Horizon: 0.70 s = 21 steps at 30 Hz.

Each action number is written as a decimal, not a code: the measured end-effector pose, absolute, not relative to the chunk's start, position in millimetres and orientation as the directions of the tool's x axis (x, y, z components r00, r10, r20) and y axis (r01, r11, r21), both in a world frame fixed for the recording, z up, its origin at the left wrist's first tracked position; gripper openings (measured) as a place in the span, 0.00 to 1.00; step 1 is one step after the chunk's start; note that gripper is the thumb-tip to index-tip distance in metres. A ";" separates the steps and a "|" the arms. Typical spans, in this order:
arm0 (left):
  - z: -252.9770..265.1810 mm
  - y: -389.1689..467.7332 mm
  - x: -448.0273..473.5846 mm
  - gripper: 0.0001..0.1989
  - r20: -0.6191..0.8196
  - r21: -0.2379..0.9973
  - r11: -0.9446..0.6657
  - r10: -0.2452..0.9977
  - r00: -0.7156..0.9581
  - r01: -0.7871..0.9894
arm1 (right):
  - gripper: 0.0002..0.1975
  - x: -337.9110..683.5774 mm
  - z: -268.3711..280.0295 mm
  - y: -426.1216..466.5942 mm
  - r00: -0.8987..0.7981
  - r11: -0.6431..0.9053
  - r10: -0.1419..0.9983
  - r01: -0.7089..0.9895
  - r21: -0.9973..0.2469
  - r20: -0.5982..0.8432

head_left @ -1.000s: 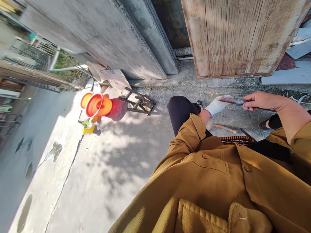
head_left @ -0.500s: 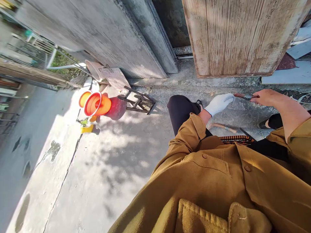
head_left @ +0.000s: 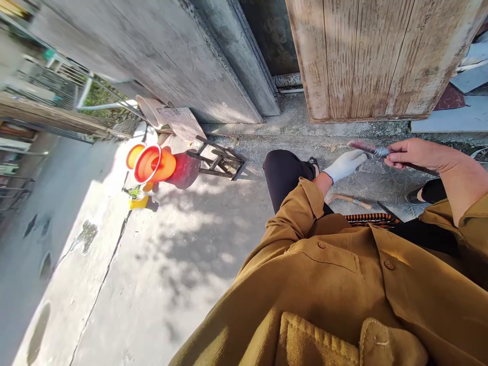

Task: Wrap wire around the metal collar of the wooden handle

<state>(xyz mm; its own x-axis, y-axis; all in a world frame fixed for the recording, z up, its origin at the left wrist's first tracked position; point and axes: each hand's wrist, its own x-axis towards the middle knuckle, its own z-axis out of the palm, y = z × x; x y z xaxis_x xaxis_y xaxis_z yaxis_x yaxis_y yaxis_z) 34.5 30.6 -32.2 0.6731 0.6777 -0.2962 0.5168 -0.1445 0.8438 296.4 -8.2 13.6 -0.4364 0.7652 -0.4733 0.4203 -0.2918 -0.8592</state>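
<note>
Sticks [head_left: 380,151] number two, one in the right hand [head_left: 421,154].

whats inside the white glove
The left hand: its bare wrist shows between glove and sleeve, but palm and fingers are covered by the fabric.

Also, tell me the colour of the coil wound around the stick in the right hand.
Silvery grey; the coil shows in the head view.

Right fingers [head_left: 398,147] pinch near gloved left fingers [head_left: 357,156].
</note>
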 end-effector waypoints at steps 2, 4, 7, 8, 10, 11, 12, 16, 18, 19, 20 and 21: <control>-30.0 23.6 35.8 0.21 -0.351 0.876 -0.051 0.616 0.706 0.480 | 0.28 302.8 11.7 -3.3 -0.200 -0.323 0.899 0.293 -0.900 -0.388; -25.1 17.9 36.2 0.20 -0.353 0.893 -0.037 0.559 0.750 0.449 | 0.23 308.9 8.0 2.7 0.012 -0.363 0.922 0.368 -0.856 -0.386; -18.1 15.9 35.9 0.18 -0.302 0.883 -0.171 0.506 0.808 0.437 | 0.17 311.7 -1.2 10.6 0.138 -0.392 0.883 0.742 -0.544 -0.448; -17.0 16.7 35.6 0.17 -0.284 0.869 -0.233 0.490 0.824 0.437 | 0.17 310.5 -5.1 12.2 0.124 -0.346 0.872 0.841 -0.417 -0.473; -17.0 18.9 34.8 0.16 -0.266 0.824 -0.338 0.477 0.838 0.454 | 0.16 307.0 -13.5 13.2 0.044 -0.217 0.842 0.940 -0.262 -0.538; -17.8 19.9 34.4 0.16 -0.267 0.800 -0.372 0.483 0.834 0.471 | 0.15 305.6 -17.7 12.7 0.002 -0.168 0.818 0.957 -0.236 -0.575; -18.9 20.6 33.9 0.17 -0.272 0.778 -0.392 0.494 0.826 0.491 | 0.15 304.9 -21.6 11.3 -0.040 -0.137 0.780 0.963 -0.232 -0.625; -22.1 22.0 32.1 0.18 -0.288 0.740 -0.397 0.543 0.789 0.543 | 0.22 309.3 -31.1 0.2 -0.281 -0.090 0.520 0.921 -0.378 -0.807; -22.3 23.5 31.8 0.17 -0.294 0.748 -0.373 0.556 0.778 0.549 | 0.25 311.2 -29.0 -5.7 -0.409 -0.085 0.407 0.873 -0.480 -0.816; -22.4 24.9 31.8 0.17 -0.296 0.756 -0.358 0.560 0.774 0.548 | 0.27 311.1 -25.7 -8.0 -0.461 -0.090 0.380 0.844 -0.528 -0.802; -22.9 26.8 31.9 0.16 -0.295 0.767 -0.341 0.566 0.770 0.544 | 0.28 310.4 -21.2 -9.6 -0.509 -0.101 0.359 0.812 -0.575 -0.782; -23.9 28.9 32.1 0.16 -0.291 0.782 -0.318 0.574 0.765 0.536 | 0.29 309.1 -15.7 -10.4 -0.554 -0.116 0.352 0.774 -0.622 -0.755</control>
<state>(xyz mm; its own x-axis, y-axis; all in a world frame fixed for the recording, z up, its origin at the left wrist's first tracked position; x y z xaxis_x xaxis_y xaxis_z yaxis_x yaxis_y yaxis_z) 32.1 28.9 -23.9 0.7651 0.5742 -0.2914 0.5362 -0.3175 0.7821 309.1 -10.4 -15.7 -0.5538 0.3518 -0.7547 0.7743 -0.1158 -0.6221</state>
